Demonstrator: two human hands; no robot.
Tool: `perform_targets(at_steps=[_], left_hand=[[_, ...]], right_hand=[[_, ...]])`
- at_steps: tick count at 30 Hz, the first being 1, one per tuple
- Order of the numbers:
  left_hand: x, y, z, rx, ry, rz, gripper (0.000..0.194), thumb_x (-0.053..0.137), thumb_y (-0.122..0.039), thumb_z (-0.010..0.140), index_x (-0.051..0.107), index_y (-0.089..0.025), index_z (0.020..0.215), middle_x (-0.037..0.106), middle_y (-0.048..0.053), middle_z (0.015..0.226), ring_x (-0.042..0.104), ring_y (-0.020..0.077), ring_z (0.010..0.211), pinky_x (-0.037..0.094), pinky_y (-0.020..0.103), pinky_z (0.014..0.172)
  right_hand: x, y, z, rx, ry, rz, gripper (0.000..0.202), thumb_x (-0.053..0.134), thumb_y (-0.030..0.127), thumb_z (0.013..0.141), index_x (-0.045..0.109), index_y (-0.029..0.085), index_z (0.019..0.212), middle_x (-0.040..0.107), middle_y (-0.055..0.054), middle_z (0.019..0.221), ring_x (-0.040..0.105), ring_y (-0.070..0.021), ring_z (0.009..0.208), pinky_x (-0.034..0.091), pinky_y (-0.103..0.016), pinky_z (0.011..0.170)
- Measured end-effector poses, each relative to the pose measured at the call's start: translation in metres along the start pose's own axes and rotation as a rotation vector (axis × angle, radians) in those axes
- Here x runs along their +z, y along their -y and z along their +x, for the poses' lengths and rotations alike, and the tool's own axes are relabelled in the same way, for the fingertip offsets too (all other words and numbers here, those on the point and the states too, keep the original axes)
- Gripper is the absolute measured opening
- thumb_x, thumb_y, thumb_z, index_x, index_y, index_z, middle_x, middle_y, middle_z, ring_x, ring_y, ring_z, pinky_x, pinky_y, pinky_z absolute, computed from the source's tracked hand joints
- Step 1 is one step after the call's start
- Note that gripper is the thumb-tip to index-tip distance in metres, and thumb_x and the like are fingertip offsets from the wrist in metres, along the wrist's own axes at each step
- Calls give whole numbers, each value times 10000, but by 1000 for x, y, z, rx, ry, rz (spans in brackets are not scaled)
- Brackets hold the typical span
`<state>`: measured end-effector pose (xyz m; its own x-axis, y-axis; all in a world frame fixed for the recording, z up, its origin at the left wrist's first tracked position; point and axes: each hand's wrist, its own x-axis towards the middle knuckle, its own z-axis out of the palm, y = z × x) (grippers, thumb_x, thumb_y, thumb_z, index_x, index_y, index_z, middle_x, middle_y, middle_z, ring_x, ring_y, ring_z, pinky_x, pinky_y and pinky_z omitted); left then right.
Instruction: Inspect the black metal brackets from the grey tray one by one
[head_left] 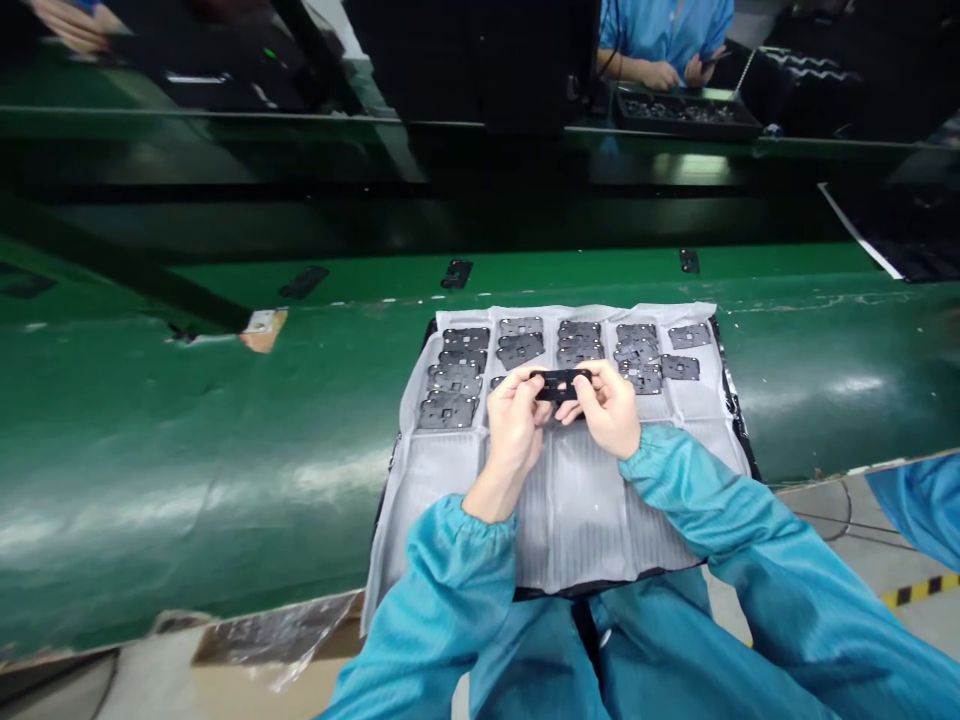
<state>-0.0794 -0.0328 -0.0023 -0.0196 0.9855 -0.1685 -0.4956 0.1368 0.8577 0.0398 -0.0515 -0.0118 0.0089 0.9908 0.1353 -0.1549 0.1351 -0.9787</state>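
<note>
My left hand (517, 420) pinched the left end of a thin black plate (559, 385) between thumb and fingers, and my right hand (611, 408) pinched its right end the same way, so the plate spanned the gap between my 2 hands. I had it above the pale liner (592, 510) of a black-edged tray (741, 430), in front of the middle column of parts. On that liner, dark flat parts (448, 408) lay in 5 columns, overlapping in most of them; the far-right column showed 2.

The green worktop (247, 480) spread to both sides of the tray, and beyond the tray at least 3 loose pieces (456, 274) lay well apart in a row. Across from me a co-worker in a blue top (664, 30) had both hands near a black bin (686, 120) of small items, too blurred for me to name. Down at the left, clear plastic (292, 640) lay over a cardboard box (262, 685).
</note>
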Motion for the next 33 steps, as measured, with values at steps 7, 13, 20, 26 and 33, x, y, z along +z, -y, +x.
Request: perform_targets(at_steps=[7,13,20,26,33], left_hand=[[3,-1,-2,-9,-12,20,159,643,-221,688,612,-147,824,368,-97,459,265,11,338,208,127,351],[-3,-4,-3,1,62,81,236,673,-178,664,628,-146,894,487,-62,552,307,5,354,234,121,340],[-13,-12,-2,151,275,345,331,657,-236,749,637,-176,1074,676,64,862,549,80,515,418,183,433],[-13,-12,-1,228,172,483,213,631,-329,829,691,-141,908,681,64,782,599,108,602,475,197,526],[-15,-11,1,236,241,236,330,650,-254,782,647,-169,1101,669,91,1040,647,164,801,545,250,614]], right_hand=[[1,-3,-1,-4,-17,36,325,501,507,896,469,211,1027,626,27,677,670,-121,537,585,-214,509],[0,0,2,-3,-33,76,348,512,525,885,454,214,1029,619,31,689,662,-117,522,582,-213,496],[-22,16,21,2,-237,58,343,552,525,859,447,228,996,642,8,805,642,-102,485,550,-196,433],[-23,20,21,20,-164,37,335,572,517,850,470,218,959,640,20,709,624,-109,445,534,-204,403],[-16,21,13,76,-15,43,330,581,493,856,461,212,980,592,62,537,629,-145,412,520,-208,364]])
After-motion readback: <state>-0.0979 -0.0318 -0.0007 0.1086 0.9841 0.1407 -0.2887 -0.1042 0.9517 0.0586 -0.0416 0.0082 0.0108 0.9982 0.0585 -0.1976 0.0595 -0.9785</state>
